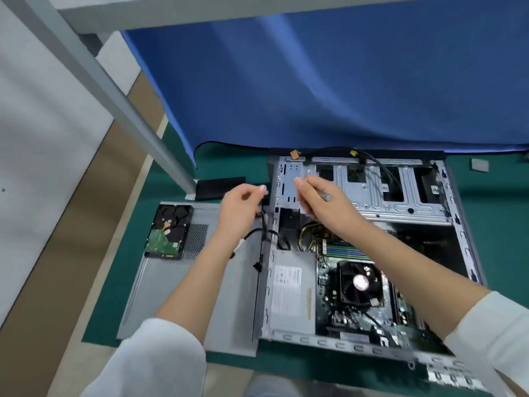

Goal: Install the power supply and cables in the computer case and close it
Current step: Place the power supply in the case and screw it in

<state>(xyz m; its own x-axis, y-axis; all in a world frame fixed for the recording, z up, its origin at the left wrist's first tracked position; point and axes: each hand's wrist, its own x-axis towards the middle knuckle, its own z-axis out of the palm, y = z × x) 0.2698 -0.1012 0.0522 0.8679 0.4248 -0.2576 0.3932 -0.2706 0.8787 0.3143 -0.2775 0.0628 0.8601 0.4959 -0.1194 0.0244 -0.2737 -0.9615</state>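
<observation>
An open grey computer case (pixel 458 224) lies flat on a green mat. A grey power supply (pixel 289 293) sits in its near left corner, beside the motherboard with a black fan (pixel 361 283). My left hand (pixel 240 209) hovers at the case's left wall and grips black cables (pixel 262 233) that hang over that wall. Over the drive cage (pixel 380 193), my right hand (pixel 320 202) holds a thin grey tool. Yellow and black wires (pixel 307 234) show under my right wrist.
The detached grey side panel (pixel 160 282) lies left of the case with a hard drive (pixel 169 232) on it. A blue cloth (pixel 315 87) hangs behind. A grey frame post (pixel 114 101) slants down at the left. A small grey square (pixel 480 164) lies far right.
</observation>
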